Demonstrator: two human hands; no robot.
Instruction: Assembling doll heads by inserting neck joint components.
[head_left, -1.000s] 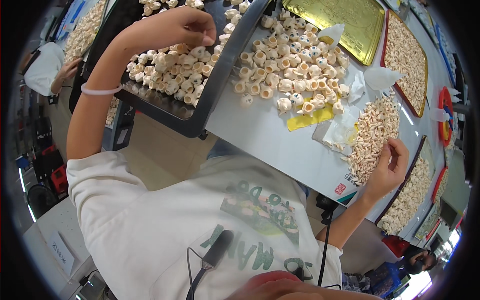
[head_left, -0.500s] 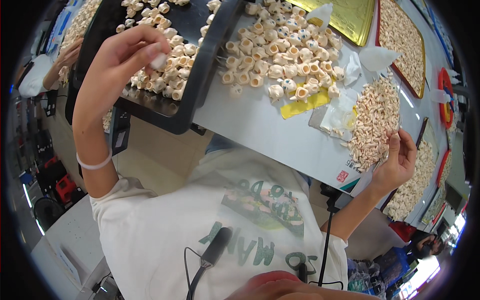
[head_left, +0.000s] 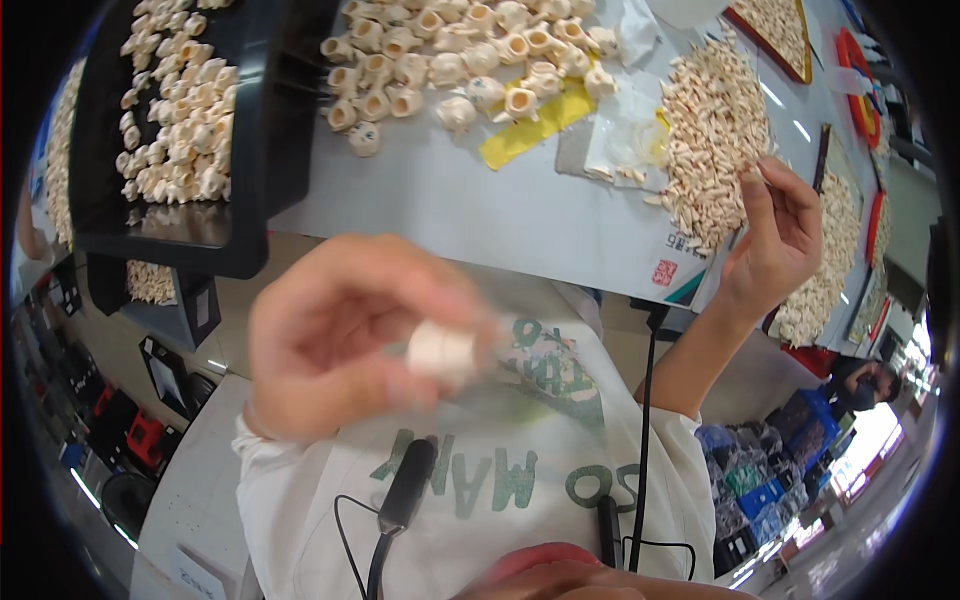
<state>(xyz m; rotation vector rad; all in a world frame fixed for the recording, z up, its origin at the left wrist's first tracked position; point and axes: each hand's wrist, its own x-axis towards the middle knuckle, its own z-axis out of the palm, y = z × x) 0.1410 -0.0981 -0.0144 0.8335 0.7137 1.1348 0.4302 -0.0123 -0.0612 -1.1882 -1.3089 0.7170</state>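
A small cream hollow figurine piece (head_left: 442, 355) is pinched between the thumb and fingers of my left hand (head_left: 345, 335), raised in front of my shirt and smeared by motion. At the right, my right hand (head_left: 775, 230) has thumb and fingertips pressed together at the edge of a heap of tiny cream pieces (head_left: 708, 140). What lies in that pinch is too small to make out. Many hollow cream figurine pieces (head_left: 470, 50) with round openings are grouped on the grey table (head_left: 440, 215), a few showing blue marks.
A black tray (head_left: 285, 140) at the left holds more cream pieces (head_left: 190, 135). Yellow tape (head_left: 537, 128) and a clear plastic sheet (head_left: 625, 140) lie beside the heap. More trays of tiny pieces (head_left: 825, 240) stand at the right. A black cable (head_left: 645, 430) hangs below the table edge.
My left hand has moved from over the black tray toward my chest, carrying the figurine piece. The view has shifted, and my right hand still pinches beside the heap.
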